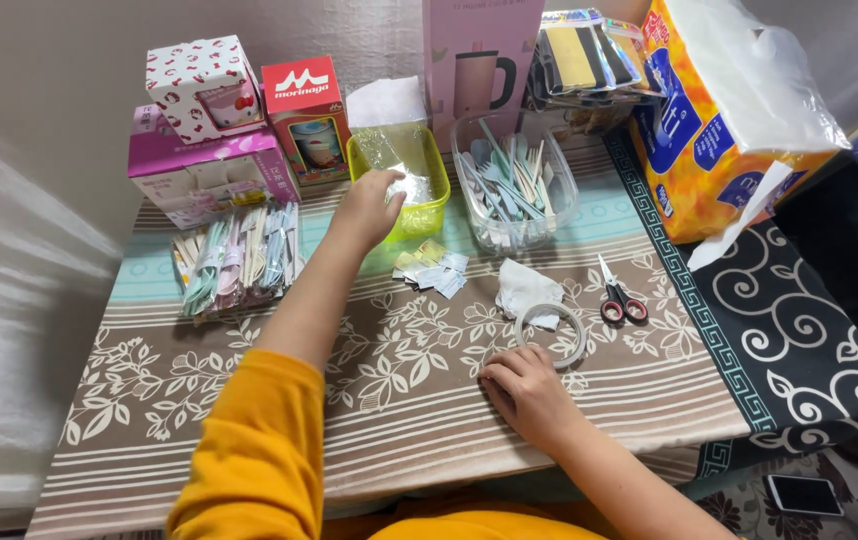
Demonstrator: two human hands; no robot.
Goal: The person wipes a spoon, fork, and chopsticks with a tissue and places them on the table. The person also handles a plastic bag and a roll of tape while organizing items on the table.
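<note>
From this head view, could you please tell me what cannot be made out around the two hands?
- Left hand: its fingertips dip into the yellow tub, so whether they hold anything is hidden by the hand itself.
- Right hand: the palm side faces the table beside the tape roll; anything under it is hidden.
- Small packets: too small to identify.
- Pink box: cut off by the top edge.

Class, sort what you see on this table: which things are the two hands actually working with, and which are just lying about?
In hand:
left hand reaching into yellow tub of clear bags
right hand resting by tape roll

Lying about:
scissors
clear cutlery tub
bundled cutlery packs
gift boxes
tissue pack
phone
</note>
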